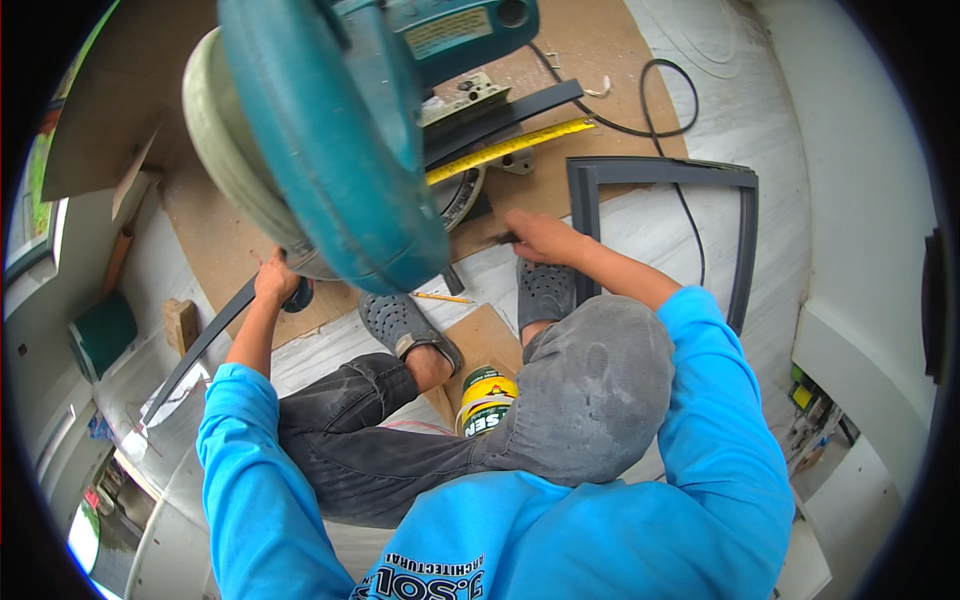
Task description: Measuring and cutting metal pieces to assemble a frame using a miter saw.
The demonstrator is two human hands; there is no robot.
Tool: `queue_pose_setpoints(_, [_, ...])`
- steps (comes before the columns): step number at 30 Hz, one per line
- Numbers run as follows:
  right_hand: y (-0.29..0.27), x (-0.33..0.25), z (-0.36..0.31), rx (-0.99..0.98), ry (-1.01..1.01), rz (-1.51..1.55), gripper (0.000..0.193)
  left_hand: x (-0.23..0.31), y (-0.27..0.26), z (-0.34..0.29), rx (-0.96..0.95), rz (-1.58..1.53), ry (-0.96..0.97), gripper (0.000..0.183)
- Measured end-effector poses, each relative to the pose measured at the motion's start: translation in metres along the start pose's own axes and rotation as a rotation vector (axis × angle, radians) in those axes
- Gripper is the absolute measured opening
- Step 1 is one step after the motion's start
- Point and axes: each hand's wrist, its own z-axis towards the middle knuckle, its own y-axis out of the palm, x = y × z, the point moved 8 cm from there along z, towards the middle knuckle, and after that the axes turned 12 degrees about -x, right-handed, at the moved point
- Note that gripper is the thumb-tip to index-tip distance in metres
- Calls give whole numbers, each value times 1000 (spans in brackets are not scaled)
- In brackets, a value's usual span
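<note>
left hand (270, 281): down beside the saw, fingers bent at the upper end of a long dark strip (200, 345), which slants off to the lower left. touching it, but cannot tell whether the grip is clamped round it; fingertips partly hidden.

right hand (545, 240): grip together, fingers curled on a small dark object (506, 238), kind unclear. held low, just above the right clog (546, 290), near the saw's base.

teal power saw (335, 150) fills the upper middle, its pale guard on the left side. on its bed a dark grey bar (505, 120) lies aslant, with a yellow measuring tape (515, 150) stretched out along its near side. whether bar and strip are one piece: hidden behind the saw.

right of the right hand, a grey frame (665, 172) on the floor. black cable (690, 225) loops above it and runs through it. yellow pencil (442, 297) by the left clog (400, 325). yellow-and-green tub (487, 398) between the legs. brown sheet (610, 70) under the saw.
</note>
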Motion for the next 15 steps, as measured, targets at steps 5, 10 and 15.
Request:
queue_pose_setpoints(5, [-125,96,-119,1037,455,-8,50,109,-31,-3,-210,-83,-183,92])
queue_pose_setpoints(10, [-150,210,-136,1089,781,284,58,104,-21,-6,-187,-139,-160,94])
queue_pose_setpoints(15, [-138,223,-94,901,466,1040,46,98,-22,-13,-238,-128,-146,92])
